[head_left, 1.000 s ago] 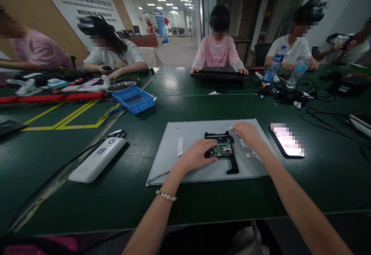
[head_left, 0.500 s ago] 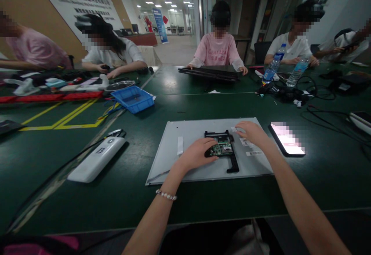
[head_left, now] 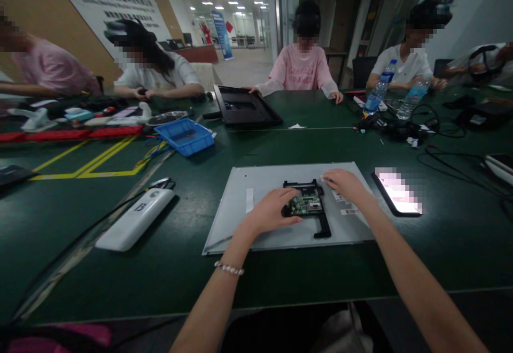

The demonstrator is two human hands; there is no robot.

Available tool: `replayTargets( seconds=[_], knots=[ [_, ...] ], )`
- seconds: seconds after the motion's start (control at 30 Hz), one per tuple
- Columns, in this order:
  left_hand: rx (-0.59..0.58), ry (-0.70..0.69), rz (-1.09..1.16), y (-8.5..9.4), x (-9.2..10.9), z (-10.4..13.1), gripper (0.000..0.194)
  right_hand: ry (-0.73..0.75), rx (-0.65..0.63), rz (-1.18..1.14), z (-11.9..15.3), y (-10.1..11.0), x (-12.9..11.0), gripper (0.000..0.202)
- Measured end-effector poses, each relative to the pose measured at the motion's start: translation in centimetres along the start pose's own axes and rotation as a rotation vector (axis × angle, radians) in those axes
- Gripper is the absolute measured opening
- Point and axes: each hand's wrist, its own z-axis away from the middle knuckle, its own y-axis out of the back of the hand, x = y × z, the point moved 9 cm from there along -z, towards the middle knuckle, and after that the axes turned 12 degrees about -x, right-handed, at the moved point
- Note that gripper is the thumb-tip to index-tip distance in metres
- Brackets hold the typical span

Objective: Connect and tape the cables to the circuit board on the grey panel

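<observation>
A flat silver-grey panel [head_left: 264, 177] lies on the green table. On it rests a black bracket [head_left: 323, 227] carrying a green circuit board [head_left: 306, 205]. My left hand [head_left: 273, 211] grips the left side of the bracket and board, thumb at the lower edge and fingers over the top. My right hand [head_left: 342, 183] is just right of the bracket's upper corner, over the panel's labels, its fingertips pinched together. What they hold, if anything, is too small to make out.
A white power bank [head_left: 136, 222] with a cable lies left; a phone [head_left: 396, 192] lies right of the panel. Beyond are a blue tray [head_left: 185, 136], a black frame [head_left: 248, 108] touched by a person opposite, bottles [head_left: 377, 91] and cables. Other people sit around the table.
The fingers of my right hand have drawn closer together. My left hand has barely moved. Across the table, the person's black frame has moved left and tilted to show its face.
</observation>
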Motion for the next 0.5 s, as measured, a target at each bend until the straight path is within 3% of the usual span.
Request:
replayTargets(
  seconds=[0.2,0.5],
  knots=[
    [-0.008,0.001,-0.026,-0.25,-0.21,-0.13,0.059,-0.044,0.018,0.036,0.31,0.72,-0.05,0.022],
    [-0.014,0.021,-0.028,-0.46,-0.33,-0.11,0.055,0.055,-0.016,0.023,0.37,0.94,-0.78,0.019]
  ],
)
